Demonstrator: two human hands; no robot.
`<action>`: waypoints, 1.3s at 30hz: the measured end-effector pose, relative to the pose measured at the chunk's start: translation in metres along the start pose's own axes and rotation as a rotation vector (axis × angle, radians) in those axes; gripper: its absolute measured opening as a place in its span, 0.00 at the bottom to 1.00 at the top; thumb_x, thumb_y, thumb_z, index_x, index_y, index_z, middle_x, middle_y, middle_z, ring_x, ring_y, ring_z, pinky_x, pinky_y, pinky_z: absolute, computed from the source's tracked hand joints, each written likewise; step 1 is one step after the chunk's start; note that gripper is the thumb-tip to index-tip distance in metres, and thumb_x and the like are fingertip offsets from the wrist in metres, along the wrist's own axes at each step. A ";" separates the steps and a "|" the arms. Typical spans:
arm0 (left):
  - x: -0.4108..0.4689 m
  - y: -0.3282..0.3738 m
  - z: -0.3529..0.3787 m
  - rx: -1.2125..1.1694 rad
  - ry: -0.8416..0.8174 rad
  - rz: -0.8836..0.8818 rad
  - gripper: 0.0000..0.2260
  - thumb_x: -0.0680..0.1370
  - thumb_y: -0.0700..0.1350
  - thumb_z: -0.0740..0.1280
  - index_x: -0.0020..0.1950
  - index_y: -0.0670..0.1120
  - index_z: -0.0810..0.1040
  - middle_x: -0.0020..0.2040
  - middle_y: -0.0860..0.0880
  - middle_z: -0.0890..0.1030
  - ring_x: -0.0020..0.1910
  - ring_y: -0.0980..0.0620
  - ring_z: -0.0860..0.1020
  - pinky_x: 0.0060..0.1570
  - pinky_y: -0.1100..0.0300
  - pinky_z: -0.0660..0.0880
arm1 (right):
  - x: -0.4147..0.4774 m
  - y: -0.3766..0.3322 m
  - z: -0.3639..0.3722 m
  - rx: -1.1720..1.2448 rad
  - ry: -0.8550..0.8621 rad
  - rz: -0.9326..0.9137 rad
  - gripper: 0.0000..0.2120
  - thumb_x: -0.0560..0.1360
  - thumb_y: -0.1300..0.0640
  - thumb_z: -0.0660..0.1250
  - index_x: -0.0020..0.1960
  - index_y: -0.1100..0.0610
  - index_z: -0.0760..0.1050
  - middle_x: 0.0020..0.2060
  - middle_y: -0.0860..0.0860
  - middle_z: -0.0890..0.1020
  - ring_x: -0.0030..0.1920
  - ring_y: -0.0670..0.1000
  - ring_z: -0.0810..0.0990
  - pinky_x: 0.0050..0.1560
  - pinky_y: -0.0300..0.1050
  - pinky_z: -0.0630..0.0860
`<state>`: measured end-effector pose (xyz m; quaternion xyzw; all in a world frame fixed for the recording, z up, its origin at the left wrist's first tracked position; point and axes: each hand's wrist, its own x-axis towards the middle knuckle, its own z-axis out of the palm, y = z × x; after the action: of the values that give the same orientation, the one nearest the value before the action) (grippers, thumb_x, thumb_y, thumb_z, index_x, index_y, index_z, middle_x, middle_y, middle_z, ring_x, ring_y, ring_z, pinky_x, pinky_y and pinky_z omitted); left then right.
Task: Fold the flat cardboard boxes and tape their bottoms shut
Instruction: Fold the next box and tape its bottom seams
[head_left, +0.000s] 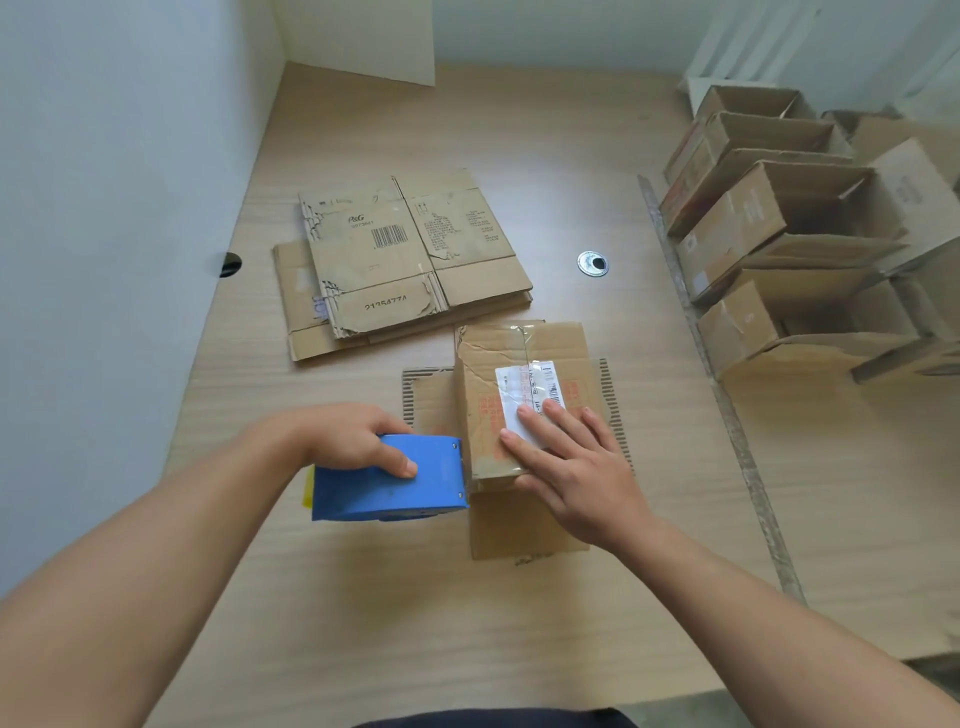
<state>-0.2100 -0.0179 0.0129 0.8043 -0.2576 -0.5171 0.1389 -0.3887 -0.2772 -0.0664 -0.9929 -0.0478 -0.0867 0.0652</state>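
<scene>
On my feed the left hand (358, 441) grips the blue tape dispenser (389, 480), fingers curled over its top and thumb laid along its side, with the dispenser's front edge touching the near left corner of the folded box (519, 358). The right hand (576, 478) lies flat on top of that box, fingers straight and spread, pressing partly on a white label (524, 395). The box stands near the middle of the wooden table (415, 597), its open flaps splayed out on the surface around it. Just beyond it, to the left, I see a stack of flat boxes (405, 260). Well apart on the right, a row of assembled boxes (753, 223) lies with its openings showing.
</scene>
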 end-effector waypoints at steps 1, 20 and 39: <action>0.003 0.002 0.000 0.005 -0.001 0.002 0.09 0.76 0.56 0.72 0.55 0.60 0.82 0.52 0.57 0.84 0.51 0.55 0.82 0.53 0.59 0.76 | 0.000 0.000 -0.001 0.007 -0.012 0.005 0.23 0.80 0.38 0.54 0.74 0.39 0.67 0.74 0.45 0.71 0.74 0.52 0.68 0.72 0.56 0.59; -0.006 0.032 0.032 0.167 0.280 -0.132 0.17 0.75 0.59 0.69 0.62 0.55 0.80 0.53 0.51 0.82 0.51 0.49 0.79 0.53 0.52 0.78 | 0.017 -0.037 -0.021 0.169 -0.220 0.210 0.41 0.67 0.22 0.49 0.70 0.44 0.71 0.75 0.47 0.64 0.80 0.53 0.51 0.77 0.64 0.40; -0.066 -0.028 0.082 -0.245 0.662 -0.205 0.24 0.70 0.64 0.63 0.66 0.70 0.71 0.53 0.58 0.81 0.51 0.52 0.79 0.51 0.51 0.78 | 0.029 -0.060 -0.033 0.145 -0.288 0.326 0.38 0.63 0.19 0.58 0.60 0.45 0.68 0.69 0.46 0.60 0.74 0.56 0.53 0.75 0.67 0.42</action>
<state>-0.2985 0.0451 0.0141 0.9271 -0.0529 -0.2669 0.2577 -0.3720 -0.2202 -0.0216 -0.9824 0.0981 0.0710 0.1419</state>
